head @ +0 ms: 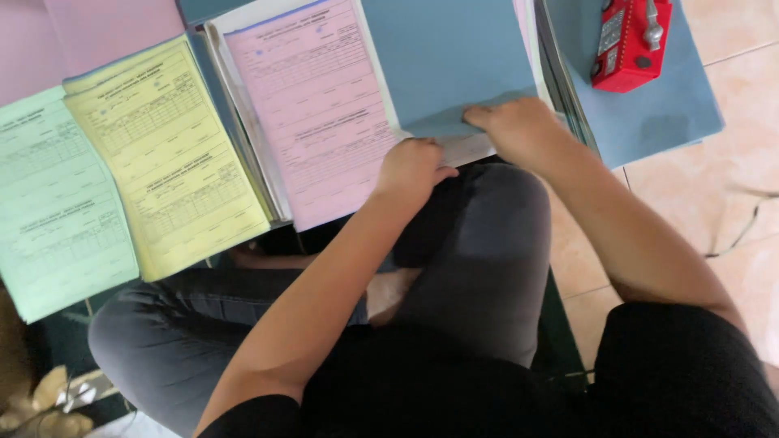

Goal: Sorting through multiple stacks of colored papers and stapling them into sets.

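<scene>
Blue paper sheet (446,61) lies on top of a stack of forms on the floor, just ahead of the person's raised knee (479,243) in dark trousers, and its near edge is where both hands meet. To its left, touching it, sits a pink printed form (316,113) on a pile of white and pink sheets; farther left lies a yellow form (166,162), and beyond that a green form (53,203), each overlapping the next like fanned cards. A plain pink sheet (89,36) fills the upper left corner. To the right, a second blue folder (649,113) rests on the pale tiled floor (730,186), with a red stapler-like tool (629,40) lying on its upper part, well apart from both hands. A thin dark cable (742,227) runs across the tiles at the right. The knee and thigh rise between the person's body and the papers, so both forearms reach over it. The left hand (410,170) rests at the lower corner where the pink form and the blue sheet meet, its grip curled into a loose fist with fingers tucked against the paper edge; whether it actually pinches a sheet cannot be told. The right hand (519,130) presses on the blue sheet's near edge, its grip closed on a lifted fold of that sheet, fingers pointing left.
</scene>
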